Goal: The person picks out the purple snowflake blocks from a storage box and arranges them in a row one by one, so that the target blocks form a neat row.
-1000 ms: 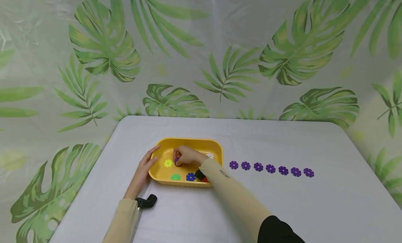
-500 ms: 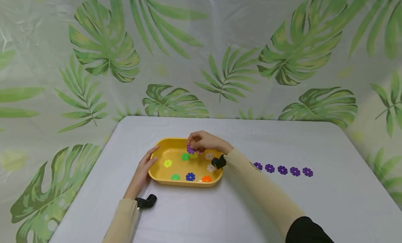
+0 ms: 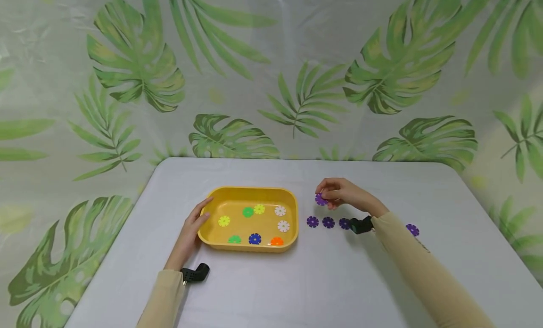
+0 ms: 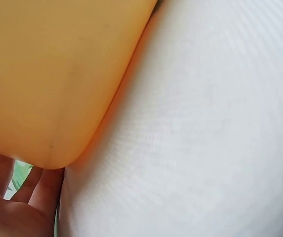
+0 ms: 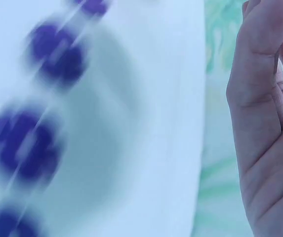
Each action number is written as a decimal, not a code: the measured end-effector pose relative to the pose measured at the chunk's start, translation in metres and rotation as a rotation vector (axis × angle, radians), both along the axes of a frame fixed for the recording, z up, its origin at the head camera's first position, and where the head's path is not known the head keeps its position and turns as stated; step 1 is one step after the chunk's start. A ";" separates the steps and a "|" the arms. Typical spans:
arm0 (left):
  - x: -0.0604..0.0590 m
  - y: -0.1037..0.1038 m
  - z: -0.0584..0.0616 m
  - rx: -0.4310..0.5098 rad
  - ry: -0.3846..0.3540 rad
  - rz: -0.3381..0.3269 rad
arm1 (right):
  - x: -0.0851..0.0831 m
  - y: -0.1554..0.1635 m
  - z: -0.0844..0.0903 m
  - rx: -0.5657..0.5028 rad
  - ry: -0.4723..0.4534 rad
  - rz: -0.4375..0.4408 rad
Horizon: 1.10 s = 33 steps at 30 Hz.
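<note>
My right hand (image 3: pixel 342 194) pinches a purple snowflake disc (image 3: pixel 321 199) with thumb and fingers, above the table right of the yellow tray (image 3: pixel 248 247). Just below it, a row of purple snowflake discs (image 3: pixel 328 222) lies on the table, partly hidden by my wrist and sleeve. In the right wrist view the row's discs (image 5: pixel 26 144) are blurred, and the held disc is out of sight. My left hand (image 3: pixel 188 231) rests against the tray's left end with its fingers extended at the rim. The left wrist view shows fingers (image 4: pixel 45 192) touching the tray's outer wall (image 4: pixel 57 84).
Inside the tray lie loose discs: yellow (image 3: pixel 224 221), green (image 3: pixel 248 212), blue (image 3: pixel 255 239), orange (image 3: pixel 277 241) and white (image 3: pixel 283 226). A white cloth covers the table (image 3: pixel 263 290). Behind it hangs a leaf-patterned sheet (image 3: pixel 237 83).
My right hand has picked the purple disc out of the tray, lifted it and carried it right, over the row's left end. My left hand has stayed at the tray.
</note>
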State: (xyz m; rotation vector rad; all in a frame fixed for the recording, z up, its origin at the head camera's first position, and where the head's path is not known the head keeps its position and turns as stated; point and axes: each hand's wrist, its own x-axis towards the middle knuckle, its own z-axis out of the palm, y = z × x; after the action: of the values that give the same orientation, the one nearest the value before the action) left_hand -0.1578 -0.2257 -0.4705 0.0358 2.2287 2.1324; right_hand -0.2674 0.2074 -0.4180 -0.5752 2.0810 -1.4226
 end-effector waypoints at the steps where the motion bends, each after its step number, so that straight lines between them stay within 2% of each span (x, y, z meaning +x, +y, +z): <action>1: -0.002 -0.001 -0.004 0.001 -0.001 0.003 | 0.002 0.013 -0.004 -0.001 -0.004 -0.017; 4: -0.005 -0.004 -0.013 -0.007 0.003 0.014 | 0.011 0.049 -0.014 -0.001 -0.012 -0.058; 6: -0.005 -0.005 -0.014 -0.015 0.010 0.015 | 0.017 0.072 -0.021 0.009 -0.021 -0.090; 8: -0.004 -0.005 -0.012 -0.018 0.014 0.012 | 0.025 0.095 -0.025 0.025 -0.020 -0.123; 12: 0.002 -0.002 0.002 -0.009 0.000 0.000 | 0.040 0.136 -0.031 0.059 -0.029 -0.193; 20: 0.004 -0.003 0.002 -0.034 0.005 -0.007 | 0.068 0.207 -0.045 0.075 -0.011 -0.291; 22: 0.004 -0.003 0.004 -0.026 0.000 -0.006 | 0.074 0.219 -0.047 0.087 0.004 -0.323; 27: -0.001 -0.010 -0.013 -0.031 0.009 0.004 | 0.081 0.237 -0.053 0.148 0.035 -0.416; 33: 0.000 -0.013 -0.016 -0.057 0.021 -0.007 | 0.082 0.235 -0.052 0.267 0.101 -0.452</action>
State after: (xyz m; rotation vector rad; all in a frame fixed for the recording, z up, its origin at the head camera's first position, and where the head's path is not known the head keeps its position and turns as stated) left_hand -0.1579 -0.2389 -0.4862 0.0634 2.2963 2.0739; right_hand -0.1855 0.4427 -0.4702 -0.0689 2.5413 -1.3278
